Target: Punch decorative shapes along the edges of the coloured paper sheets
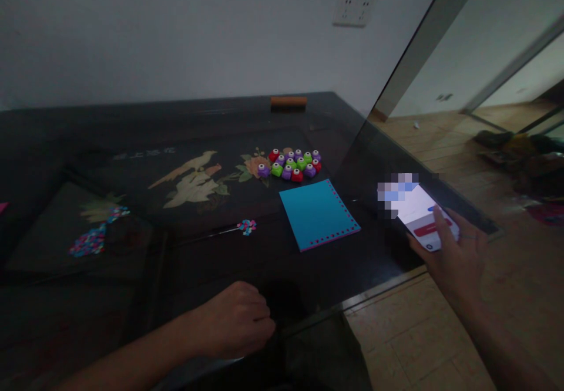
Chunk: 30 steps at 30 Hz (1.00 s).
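Note:
My right hand (460, 256) grips a smartphone (425, 221) with a lit screen, beyond the table's right front corner. Its thumb lies over the screen, and part of the phone is blurred out by blocks. At the table's front edge my left hand (242, 320) is curled into a fist, back of the hand up; its palm is hidden, so I cannot see whether anything is inside. Between the hands, farther back, lies a blue square sheet (317, 215) with small holes or dots along two edges and a pink layer under it.
Behind the sheet sit several red, green and purple punches (295, 165). Small coloured paper bits lie in a little cluster (247, 226) and a larger pile (90, 241). An orange-brown cylinder (288, 103) rests at the back of the dark, picture-decorated table (220, 297).

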{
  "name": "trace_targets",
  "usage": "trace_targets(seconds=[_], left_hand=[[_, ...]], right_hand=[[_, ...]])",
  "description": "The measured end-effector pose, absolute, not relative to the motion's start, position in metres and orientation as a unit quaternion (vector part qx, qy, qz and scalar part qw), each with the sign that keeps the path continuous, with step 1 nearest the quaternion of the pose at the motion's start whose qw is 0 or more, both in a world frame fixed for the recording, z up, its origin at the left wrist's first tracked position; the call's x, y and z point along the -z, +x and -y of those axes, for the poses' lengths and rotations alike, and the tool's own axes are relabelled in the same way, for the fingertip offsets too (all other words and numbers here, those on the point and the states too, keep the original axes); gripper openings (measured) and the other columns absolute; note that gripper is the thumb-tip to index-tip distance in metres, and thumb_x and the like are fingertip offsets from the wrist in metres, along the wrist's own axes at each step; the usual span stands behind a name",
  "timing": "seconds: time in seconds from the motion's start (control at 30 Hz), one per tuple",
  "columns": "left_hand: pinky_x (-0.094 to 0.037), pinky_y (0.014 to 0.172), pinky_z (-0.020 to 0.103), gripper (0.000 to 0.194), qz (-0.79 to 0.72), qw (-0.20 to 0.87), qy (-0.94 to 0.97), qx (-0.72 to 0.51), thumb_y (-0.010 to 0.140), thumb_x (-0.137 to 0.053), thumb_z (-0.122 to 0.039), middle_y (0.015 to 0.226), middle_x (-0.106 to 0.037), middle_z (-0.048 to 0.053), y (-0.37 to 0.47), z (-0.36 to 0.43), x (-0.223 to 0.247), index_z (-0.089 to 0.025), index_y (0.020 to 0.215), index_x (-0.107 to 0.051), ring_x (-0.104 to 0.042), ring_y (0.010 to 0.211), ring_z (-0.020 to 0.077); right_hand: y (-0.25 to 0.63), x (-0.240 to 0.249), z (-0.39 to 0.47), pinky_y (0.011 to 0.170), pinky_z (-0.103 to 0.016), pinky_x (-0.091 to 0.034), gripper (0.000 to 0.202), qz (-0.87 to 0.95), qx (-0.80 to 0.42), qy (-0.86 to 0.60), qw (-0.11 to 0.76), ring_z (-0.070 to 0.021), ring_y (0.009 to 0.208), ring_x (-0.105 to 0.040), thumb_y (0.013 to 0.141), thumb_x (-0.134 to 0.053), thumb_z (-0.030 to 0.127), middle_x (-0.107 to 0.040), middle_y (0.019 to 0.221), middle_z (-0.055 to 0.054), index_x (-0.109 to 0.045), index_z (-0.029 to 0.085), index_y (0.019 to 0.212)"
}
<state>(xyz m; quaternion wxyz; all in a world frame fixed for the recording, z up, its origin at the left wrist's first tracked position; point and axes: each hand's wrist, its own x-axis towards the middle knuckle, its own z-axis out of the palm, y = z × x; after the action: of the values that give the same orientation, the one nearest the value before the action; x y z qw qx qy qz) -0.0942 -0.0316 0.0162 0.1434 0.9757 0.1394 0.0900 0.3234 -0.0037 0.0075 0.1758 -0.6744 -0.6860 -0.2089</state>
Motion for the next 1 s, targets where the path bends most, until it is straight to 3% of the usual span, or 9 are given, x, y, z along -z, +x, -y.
trace_targets(seconds=[0.57, 1.0], left_hand=[[-0.035, 0.051, 0.03, 0.02, -0.144, 0.136, 0.976, -0.085, 0.085, -0.048, -0.018, 0.06, -0.058, -0.002, -0.094, 0.032, -0.015, -0.02, 0.066, -0.044, -0.05, 0.053, 0.0132], [-0.036, 0.051, 0.029, 0.019, -0.139, 0.147, 0.974, -0.1, 0.085, -0.049, -0.018, 0.06, -0.058, -0.002, -0.095, 0.032, -0.014, -0.021, 0.067, -0.043, -0.051, 0.053, 0.0131]], right_hand=[[0.331, -0.003, -0.001, 0.097, -0.056, -0.034, 0.074, 0.682, 0.226, -0.672, 0.179, -0.0391, 0.124, -0.039, 0.085, -0.053, 0.04, -0.037, 0.137, -0.02, -0.017, 0.023, 0.147], [0.341, -0.003, -0.03, 0.094, -0.054, -0.036, 0.075, 0.687, 0.177, -0.685, 0.168, -0.0387, 0.117, -0.046, 0.082, -0.053, 0.046, -0.051, 0.124, -0.022, -0.026, 0.013, 0.144]])
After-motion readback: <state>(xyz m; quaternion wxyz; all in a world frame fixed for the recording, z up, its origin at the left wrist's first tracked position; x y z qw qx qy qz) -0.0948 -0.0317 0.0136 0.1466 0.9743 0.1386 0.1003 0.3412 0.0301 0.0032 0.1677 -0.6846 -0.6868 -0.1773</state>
